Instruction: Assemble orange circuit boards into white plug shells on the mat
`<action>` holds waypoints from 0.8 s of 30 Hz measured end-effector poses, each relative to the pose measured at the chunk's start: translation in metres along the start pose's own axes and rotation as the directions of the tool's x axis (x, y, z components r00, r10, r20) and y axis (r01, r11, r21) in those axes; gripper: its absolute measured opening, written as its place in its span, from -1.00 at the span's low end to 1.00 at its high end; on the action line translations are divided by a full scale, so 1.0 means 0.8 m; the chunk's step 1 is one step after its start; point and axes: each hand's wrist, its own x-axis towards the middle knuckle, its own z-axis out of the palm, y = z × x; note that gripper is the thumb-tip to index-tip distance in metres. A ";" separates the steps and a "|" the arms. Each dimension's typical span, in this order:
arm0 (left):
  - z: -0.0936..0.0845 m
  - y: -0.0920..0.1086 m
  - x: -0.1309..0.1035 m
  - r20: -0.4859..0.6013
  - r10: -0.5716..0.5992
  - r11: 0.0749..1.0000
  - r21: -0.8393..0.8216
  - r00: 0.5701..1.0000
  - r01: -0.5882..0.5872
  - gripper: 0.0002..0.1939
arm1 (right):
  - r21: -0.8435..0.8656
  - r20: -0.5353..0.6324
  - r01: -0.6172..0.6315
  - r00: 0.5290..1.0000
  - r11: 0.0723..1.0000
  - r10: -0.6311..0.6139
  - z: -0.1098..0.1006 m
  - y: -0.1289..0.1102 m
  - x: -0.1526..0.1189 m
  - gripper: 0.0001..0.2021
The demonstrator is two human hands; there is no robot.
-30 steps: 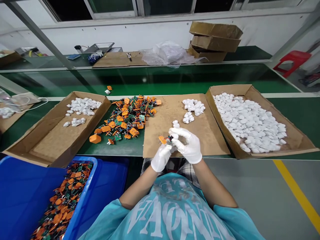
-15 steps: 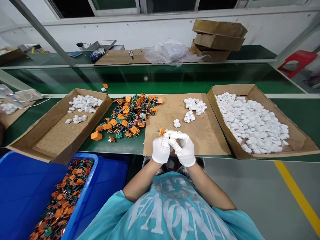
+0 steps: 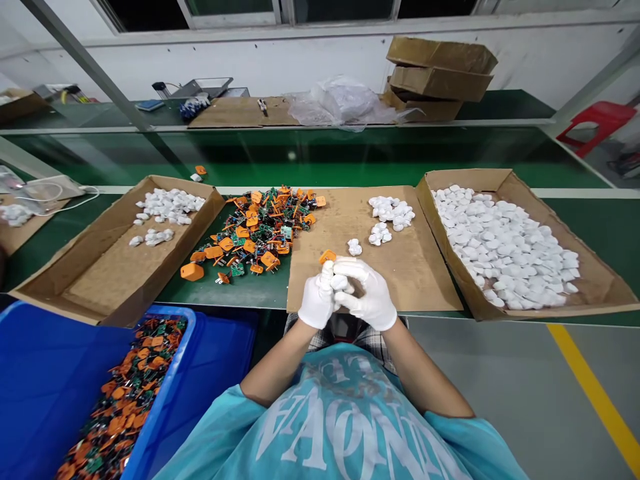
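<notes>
My left hand (image 3: 317, 300), in a white glove, is closed with an orange plug piece (image 3: 328, 256) standing up at its fingertips. My right hand (image 3: 374, 297), also gloved, curls in from the right with thumb and fingers pinched together against the left hand. A small white plastic piece (image 3: 341, 283) appears between the hands; white on white, its outline is hard to part from the glove fingers. Both hands hover over the near edge of a flat cardboard sheet (image 3: 425, 280). Beyond them lie a few small clusters of white pieces (image 3: 391, 211).
Left of the sheet spreads a heap of orange plugs with green circuit boards (image 3: 260, 230). A cardboard tray (image 3: 100, 280) with white pieces stands left, another tray (image 3: 607, 283) full of them right. A blue bin (image 3: 187, 333) of orange parts sits below left.
The orange plug piece has turned and moved slightly up and right, its metal pins no longer showing. My left hand has shifted a little left and rolled; the right fingers have changed their grip.
</notes>
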 end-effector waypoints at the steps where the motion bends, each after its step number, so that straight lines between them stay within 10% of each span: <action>1: -0.001 0.000 0.000 0.048 -0.005 1.000 0.000 0.999 0.005 -0.29 | -0.039 0.018 0.024 1.000 0.999 -0.023 -0.002 0.002 0.000 -0.70; 16: 0.009 0.009 0.003 0.451 -0.011 0.958 -0.250 0.892 0.138 -0.27 | -0.119 -0.081 0.119 0.988 0.986 -0.129 -0.001 -0.002 -0.002 -0.75; 24: -0.005 0.003 0.000 0.122 0.157 0.985 -0.096 0.980 -0.145 -0.32 | 0.008 -0.057 0.097 0.994 0.995 -0.096 0.001 -0.012 0.003 -0.71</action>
